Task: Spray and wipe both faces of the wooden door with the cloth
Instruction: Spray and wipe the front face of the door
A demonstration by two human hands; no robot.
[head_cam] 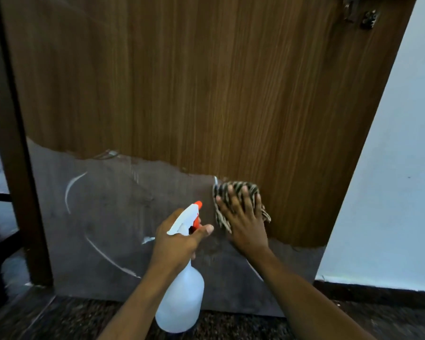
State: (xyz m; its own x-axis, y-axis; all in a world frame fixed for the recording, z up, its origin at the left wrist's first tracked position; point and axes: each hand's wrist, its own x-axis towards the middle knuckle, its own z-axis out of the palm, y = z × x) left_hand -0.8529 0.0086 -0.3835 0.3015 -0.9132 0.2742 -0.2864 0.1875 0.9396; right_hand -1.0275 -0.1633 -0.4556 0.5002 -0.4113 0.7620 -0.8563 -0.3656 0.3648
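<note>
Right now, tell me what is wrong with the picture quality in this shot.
Head view: wide-angle bending leans the door edges and the white wall inward; the whole picture is soft, so the latch at the top right is blurred; the left side beyond the door frame sits in deep shadow.

Two hands are showing: a left hand (pixel 177 238) and a right hand (pixel 245 224). One bottle (pixel 180 298) is hanging in view, and one cloth (pixel 238 200) is lying against one door (pixel 206 82). One wall (pixel 390 192) is standing at the right, one doorframe (pixel 17 168) at the left.
</note>
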